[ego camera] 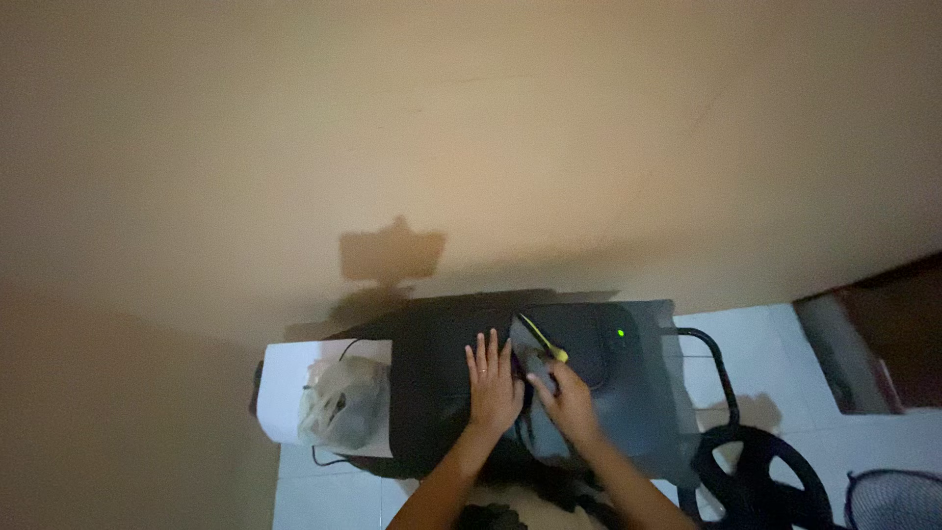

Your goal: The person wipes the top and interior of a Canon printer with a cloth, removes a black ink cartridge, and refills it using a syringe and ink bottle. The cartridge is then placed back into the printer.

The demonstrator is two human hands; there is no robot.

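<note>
While a beige wall fills my view, my left hand (494,391) lies flat, fingers spread, on the dark machine (549,383); my right hand (564,397) pinches a yellow-tipped tool (543,340) above white floor tiles (785,344).

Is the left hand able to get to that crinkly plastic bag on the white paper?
Probably yes. The left hand lies flat on the dark machine, and the plastic bag sits just beside it with nothing between.

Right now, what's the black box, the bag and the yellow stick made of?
Box: likely plastic, dark, matt, smooth moulded top with a green light.
Bag: thin clear plastic, crinkled, see-through, knotted.
Stick, in the right hand: probably plastic, glossy; too small to tell.
The left hand lies flat on the box.
</note>
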